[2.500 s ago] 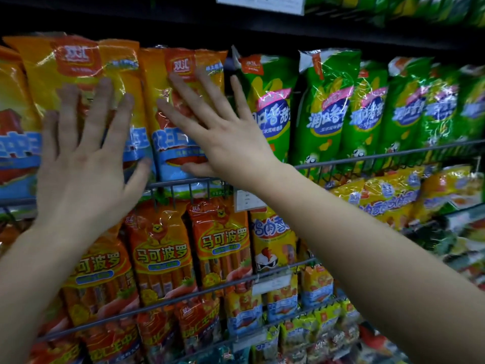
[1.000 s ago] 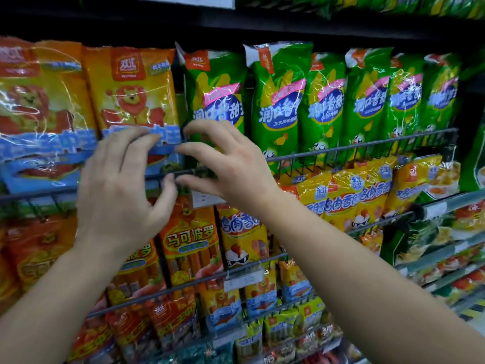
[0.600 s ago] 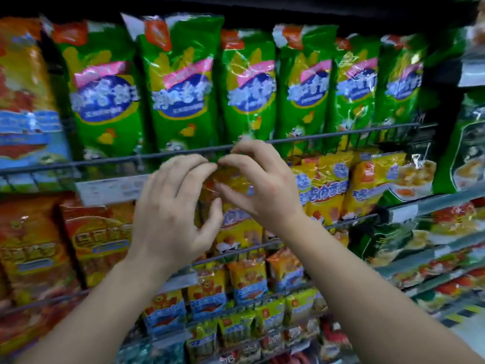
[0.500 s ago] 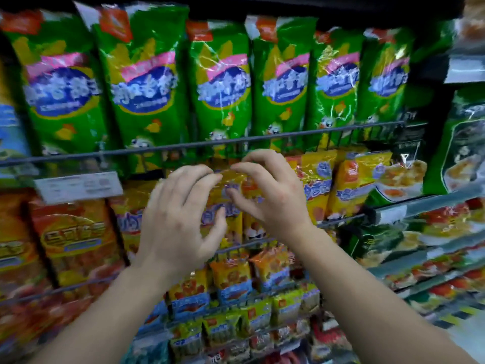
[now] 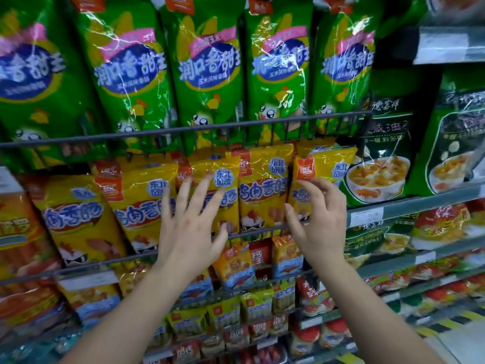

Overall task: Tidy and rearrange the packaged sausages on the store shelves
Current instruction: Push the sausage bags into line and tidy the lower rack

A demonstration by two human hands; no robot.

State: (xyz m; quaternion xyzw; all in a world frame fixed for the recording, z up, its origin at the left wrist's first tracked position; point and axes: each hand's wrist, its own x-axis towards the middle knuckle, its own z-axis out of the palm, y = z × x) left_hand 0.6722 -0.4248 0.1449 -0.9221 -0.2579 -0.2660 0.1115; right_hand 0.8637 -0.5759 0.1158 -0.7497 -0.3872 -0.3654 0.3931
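The left hand [image 5: 189, 229] is spreading straight fingers over the yellow sausage packs [image 5: 262, 195] above the wire rail [image 5: 252, 233], while at its 3 o'clock the right hand [image 5: 319, 222] is curling fingers at the end pack [image 5: 330, 164] beside a narrow gap, grip unclear.

Upper row: five green sausage packs [image 5: 207, 74] side by side, the leftmost cut by the frame edge. Row below: five yellow sausage packs [image 5: 262, 195] countable in front; any behind are too hidden to count. To the right, two dark green packs [image 5: 388, 132]; two hands, left hand [image 5: 189, 229] and right hand [image 5: 317, 227].
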